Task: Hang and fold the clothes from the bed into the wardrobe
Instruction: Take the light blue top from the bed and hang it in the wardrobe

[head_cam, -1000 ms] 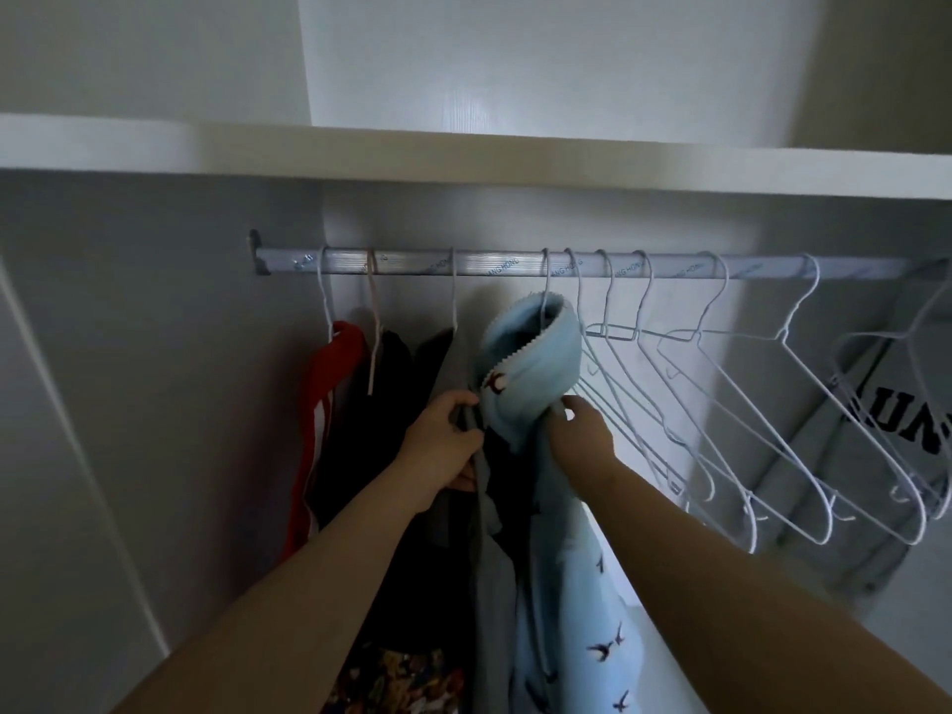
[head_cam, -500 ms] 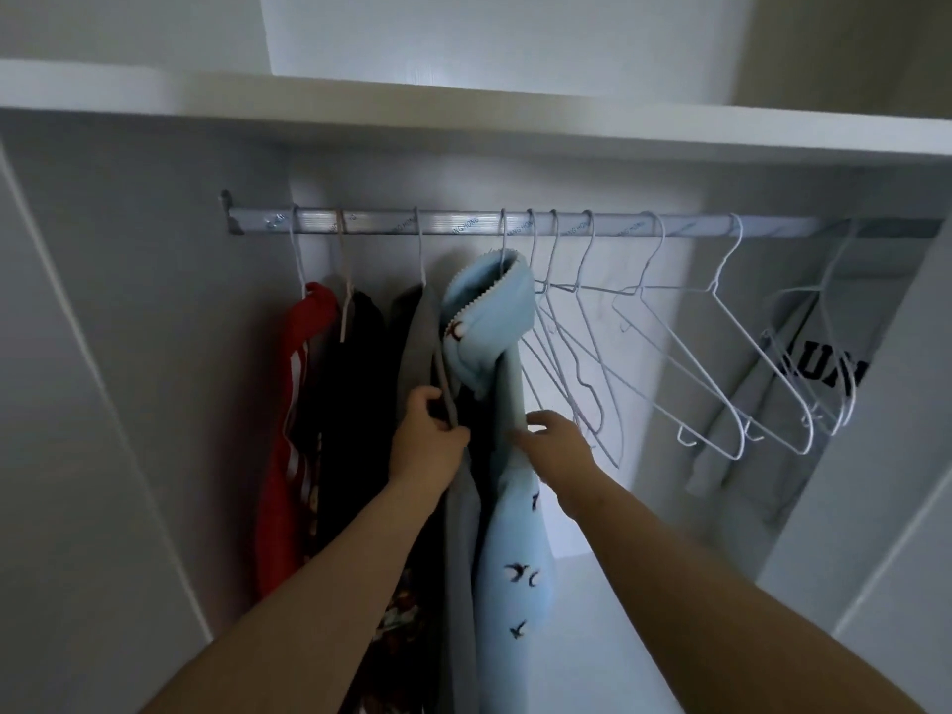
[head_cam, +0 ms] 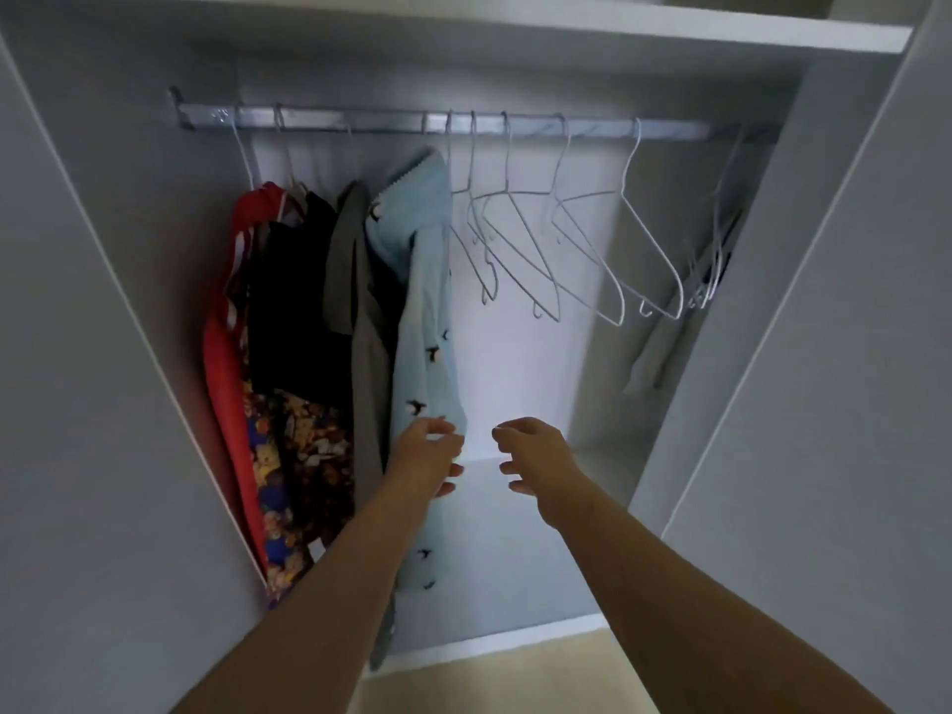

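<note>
light-blue bird-print garment (head_cam: 423, 322) | hanging from wardrobe rail (head_cam: 360, 118) | beside grey garment (head_cam: 363, 322)

This is a home, seen at a built-in white wardrobe (head_cam: 129, 260) for clothes. A metal hanging rail (head_cam: 360, 121) spans its compartment. Below the rail's left end hang a red garment (head_cam: 226, 378), a black garment (head_cam: 293, 311), a grey garment (head_cam: 355, 260) and a light blue bird-print top (head_cam: 422, 280). White wire hangers (head_cam: 552, 193) hook over the rail's right half. A white shelf (head_cam: 669, 28) runs above the rail, and pale wooden floor (head_cam: 515, 677) lies far below it.
</note>
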{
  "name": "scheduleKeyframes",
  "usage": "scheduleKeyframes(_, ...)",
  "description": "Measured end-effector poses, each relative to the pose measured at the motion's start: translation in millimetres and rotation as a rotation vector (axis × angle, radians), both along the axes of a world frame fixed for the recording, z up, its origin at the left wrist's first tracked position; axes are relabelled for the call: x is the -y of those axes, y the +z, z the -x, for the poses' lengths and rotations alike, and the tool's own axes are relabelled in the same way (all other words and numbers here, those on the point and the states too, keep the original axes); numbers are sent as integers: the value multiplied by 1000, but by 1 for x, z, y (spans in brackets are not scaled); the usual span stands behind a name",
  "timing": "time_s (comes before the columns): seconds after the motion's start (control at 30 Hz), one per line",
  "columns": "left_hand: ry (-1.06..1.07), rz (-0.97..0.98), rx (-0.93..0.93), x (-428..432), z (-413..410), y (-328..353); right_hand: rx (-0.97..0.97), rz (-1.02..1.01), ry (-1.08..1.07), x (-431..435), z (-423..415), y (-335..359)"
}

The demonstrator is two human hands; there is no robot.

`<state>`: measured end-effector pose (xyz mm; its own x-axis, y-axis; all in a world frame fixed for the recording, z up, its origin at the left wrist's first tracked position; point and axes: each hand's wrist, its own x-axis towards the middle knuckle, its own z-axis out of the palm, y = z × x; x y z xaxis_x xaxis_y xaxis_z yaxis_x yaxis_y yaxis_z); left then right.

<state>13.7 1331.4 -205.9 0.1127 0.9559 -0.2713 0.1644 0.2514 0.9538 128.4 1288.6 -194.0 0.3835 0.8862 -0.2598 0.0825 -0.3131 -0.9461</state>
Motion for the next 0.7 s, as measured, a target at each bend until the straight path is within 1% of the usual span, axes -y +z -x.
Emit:
scheduleKeyframes(0.23,-47,118,-67,128,-26,-54,-146,129,-67,130,-19,-55)
scheduleKeyframes(0.47,-134,294,-154,239,-31,-92,-319,309,-218,249,-27,-112)
scheduleKeyframes(0.57,-208,340,-223,277,-29,-106,-391,344,-299,294,-24,-131)
scheduleKeyframes(0.63,-299,349,-279,310,-33,-117,-447,352,-376,335,-23,-144)
scheduleKeyframes(0.7,-352,347,-296,324,-33,-126,-473,366,-422,356,-20,-152)
